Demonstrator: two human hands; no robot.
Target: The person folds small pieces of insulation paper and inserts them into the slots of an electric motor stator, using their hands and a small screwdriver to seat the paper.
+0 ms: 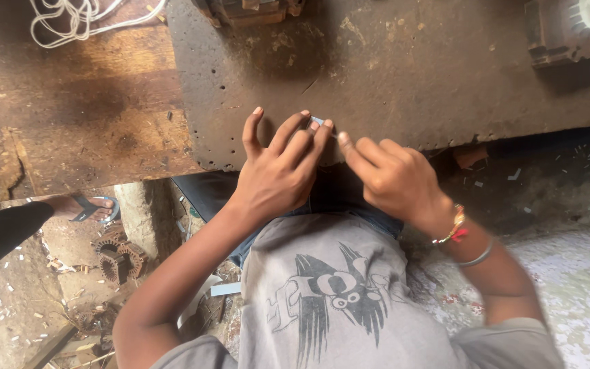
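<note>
Both my hands meet at the workbench [404,82] edge: left hand [278,174] and right hand [394,179] fingertips pinching a small pale strip [317,121] between them.

1. Soft, even daylight; no glare.
2. Deep shadow lies under the near edge of the worn, pitted dark wooden workbench [404,75].
3. The right hand [394,179] and forearm show motion blur; frame edges bend slightly.

- White cord [80,17] coiled, top left, on brown bench [69,102].
- Metal part [250,10] at top edge of dark slab [404,68].
- Toothed ring [119,254] on floor, lower left.
- Sandalled foot [80,207] just above ring.
- White scraps [8,287] scattered on dirt.
</note>
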